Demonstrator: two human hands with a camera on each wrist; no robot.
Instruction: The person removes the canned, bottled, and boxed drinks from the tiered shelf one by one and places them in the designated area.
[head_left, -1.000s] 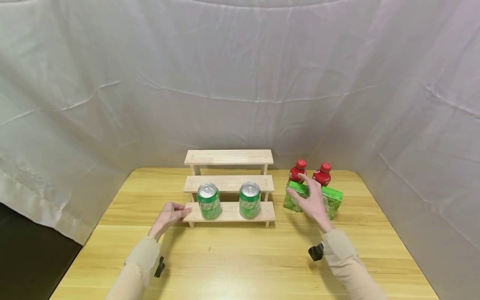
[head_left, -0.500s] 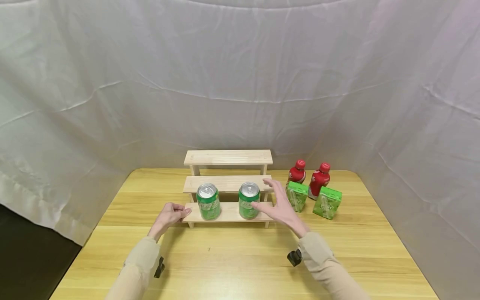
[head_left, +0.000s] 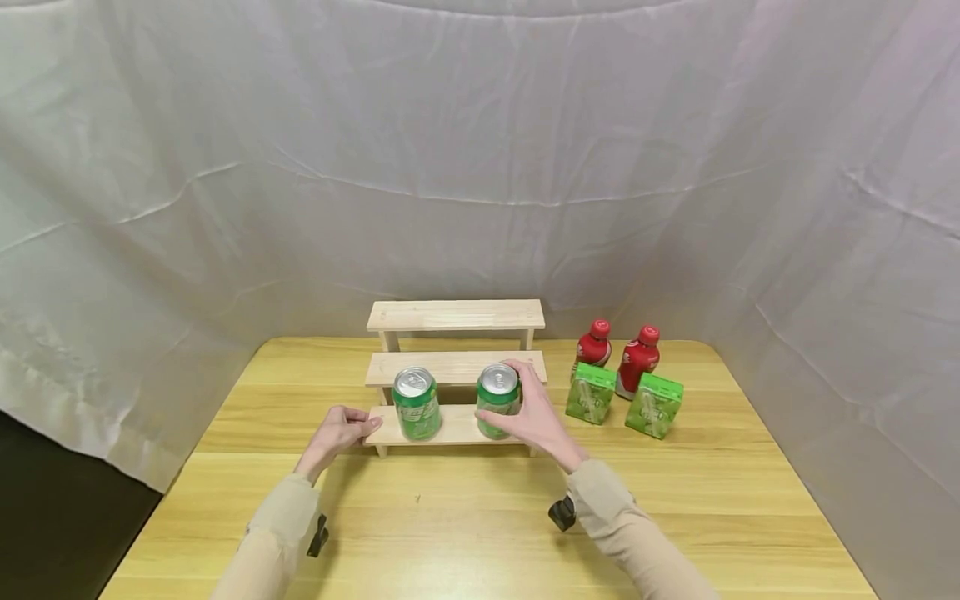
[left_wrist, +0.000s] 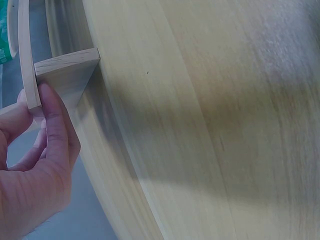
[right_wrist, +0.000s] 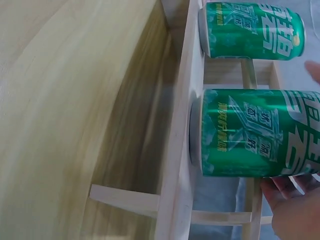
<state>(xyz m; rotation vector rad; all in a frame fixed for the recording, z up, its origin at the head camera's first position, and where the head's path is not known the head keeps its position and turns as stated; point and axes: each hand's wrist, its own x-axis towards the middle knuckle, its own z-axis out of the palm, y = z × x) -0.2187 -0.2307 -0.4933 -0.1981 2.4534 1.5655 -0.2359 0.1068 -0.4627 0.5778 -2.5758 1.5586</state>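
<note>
A three-tier wooden display stand has two green soda cans upright on its lowest step. My left hand pinches the left end of that step; in the left wrist view, its thumb and fingers close on the board's edge. The right can is in the grasp of my right hand, thumb along its near side and fingers behind it. In the right wrist view this can sits with its base at the step, fingers partly hidden behind it. The left can stands apart, untouched.
Right of the stand are two green drink cartons, a left one and a right one. Behind them stand two red-capped bottles, left and right. Grey curtain surrounds the wooden table.
My right hand has moved left from over the green cartons to the right can, and its fingers have closed around it. The left hand stays on the stand's step.
</note>
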